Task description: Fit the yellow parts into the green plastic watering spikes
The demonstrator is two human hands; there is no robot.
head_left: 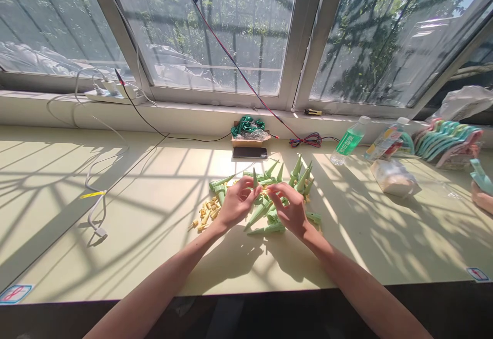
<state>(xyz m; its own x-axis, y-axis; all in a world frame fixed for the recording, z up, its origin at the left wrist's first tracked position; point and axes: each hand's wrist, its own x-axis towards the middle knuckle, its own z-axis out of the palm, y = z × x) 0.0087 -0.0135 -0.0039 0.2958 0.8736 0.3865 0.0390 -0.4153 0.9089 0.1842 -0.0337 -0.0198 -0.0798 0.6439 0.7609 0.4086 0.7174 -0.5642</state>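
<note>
My left hand [238, 203] is closed around a green pointed cone [254, 177], held tip up above the table. Close beside it, my right hand [289, 204] pinches a small yellowish piece; its shape is mostly hidden by the fingers. Beneath and around both hands lies a loose heap of green cone-shaped plastic parts [259, 214]. Several more green cones [302, 174] stand or lean just past my right hand. To the left of my left hand is a scatter of small yellow peg-like pieces [208, 213].
Behind the heap are a dark phone [250, 152] and a small box [251, 136] with green material. A green-labelled bottle [348, 141], another bottle [386, 138], a tissue pack [396, 177] and pastel hangers [449, 141] stand right. Another person's hand [481, 195] shows at the right edge. A cable [100, 210] lies left.
</note>
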